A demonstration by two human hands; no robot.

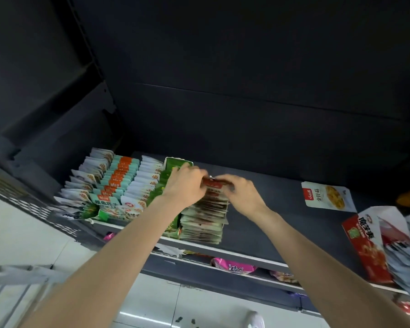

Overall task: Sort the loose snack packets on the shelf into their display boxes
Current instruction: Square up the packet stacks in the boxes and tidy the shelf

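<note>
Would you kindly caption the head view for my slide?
Both hands, left hand and right hand, hold a red packet above a packet row.

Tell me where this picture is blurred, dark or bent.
Head view: motion blur on both hands and the red packet they hold; shelf back dark and featureless; wide-angle bending of the shelf edge; packets at right smeared.

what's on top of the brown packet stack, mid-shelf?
Both hands: left hand and right hand hold a red packet over the packet stack. Their fingers hide the stack's rear end.
</note>
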